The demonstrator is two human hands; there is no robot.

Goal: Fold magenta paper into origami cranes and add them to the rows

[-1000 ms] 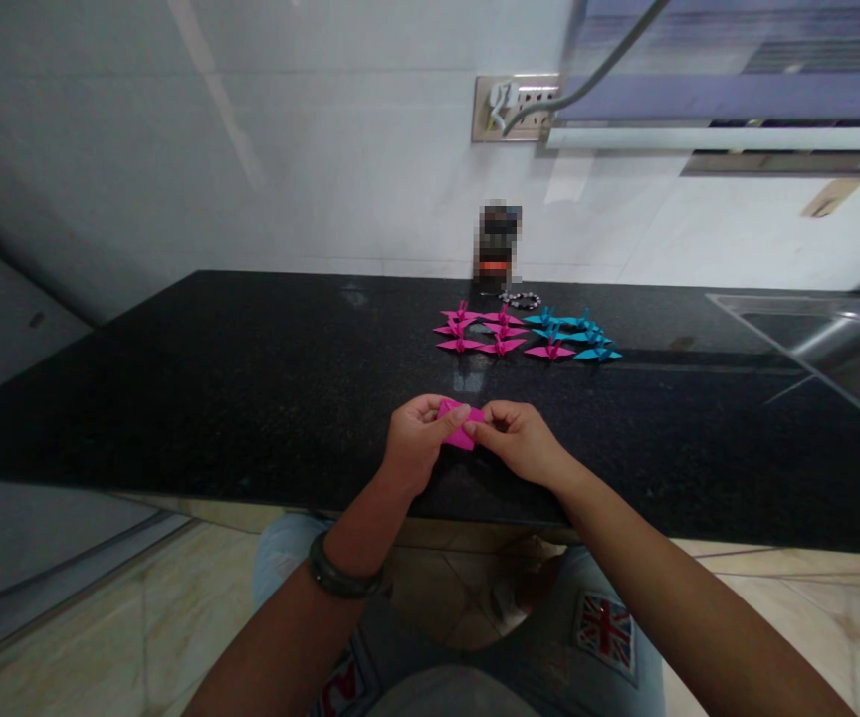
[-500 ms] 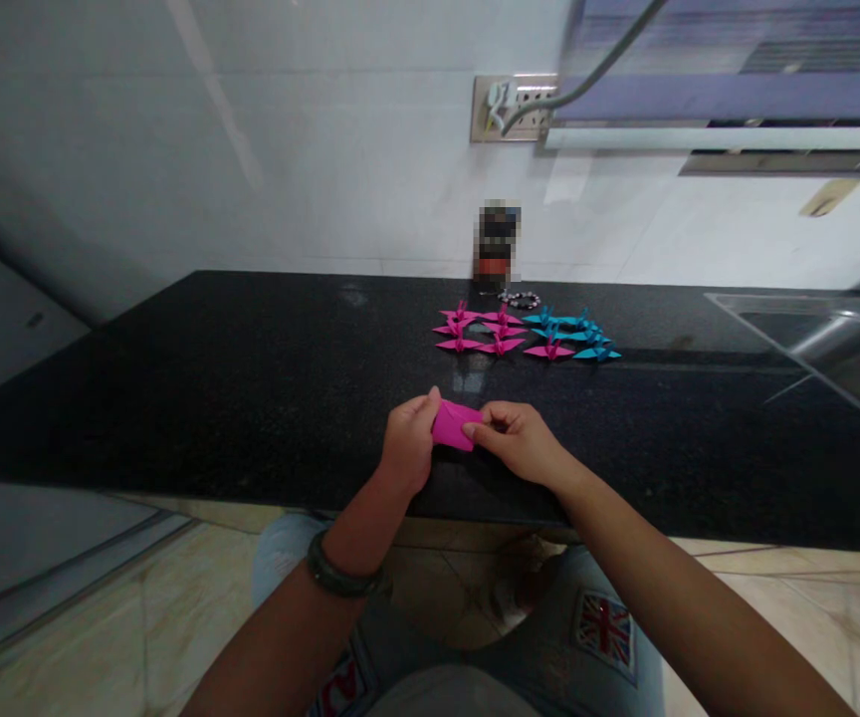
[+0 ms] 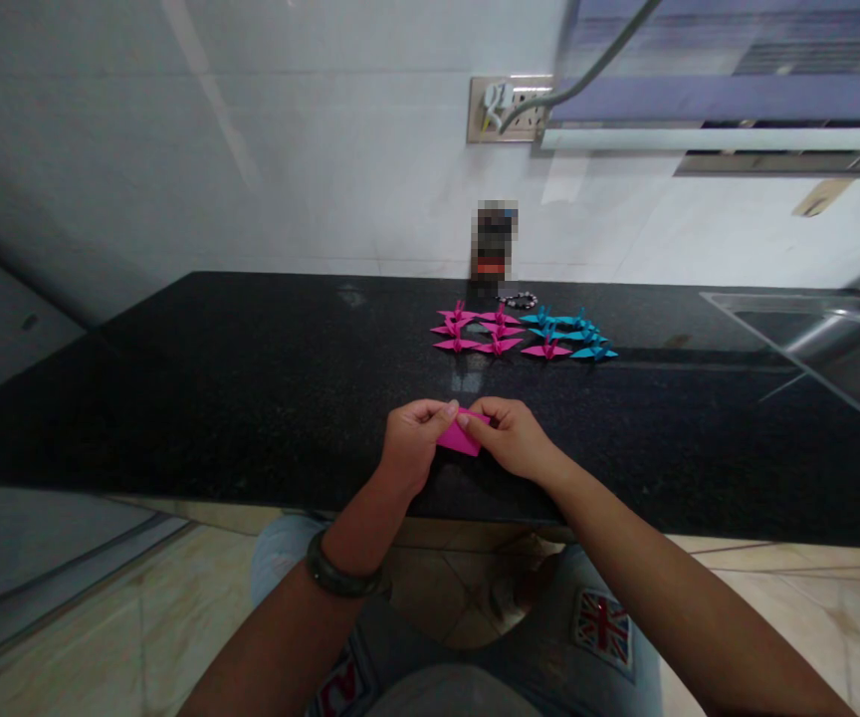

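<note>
A small folded piece of pink paper (image 3: pixel 462 438) is pinched between my two hands, just above the front part of the black countertop (image 3: pixel 251 398). My left hand (image 3: pixel 413 443) grips its left side, thumb on top near the upper edge. From the right, my right hand (image 3: pixel 512 435) pinches the upper right part, its thumb lying beside the left thumb. The fingers under the paper are hidden. Beyond my hands stand several pink paper cranes (image 3: pixel 500 347) and several blue paper cranes (image 3: pixel 594 353), set out in rows.
Behind the cranes lie a beaded bracelet (image 3: pixel 524 300) and a blurred-out dark object (image 3: pixel 493 244) against the wall. A metal sink (image 3: pixel 840 339) is set into the counter at right. A grey cable (image 3: pixel 594 80) runs from a wall socket (image 3: pixel 527 112).
My left thumb has shifted right and inward over the paper's upper edge. My right thumb has moved up and left, so both thumbs now sit close together. The cranes have stayed put.
</note>
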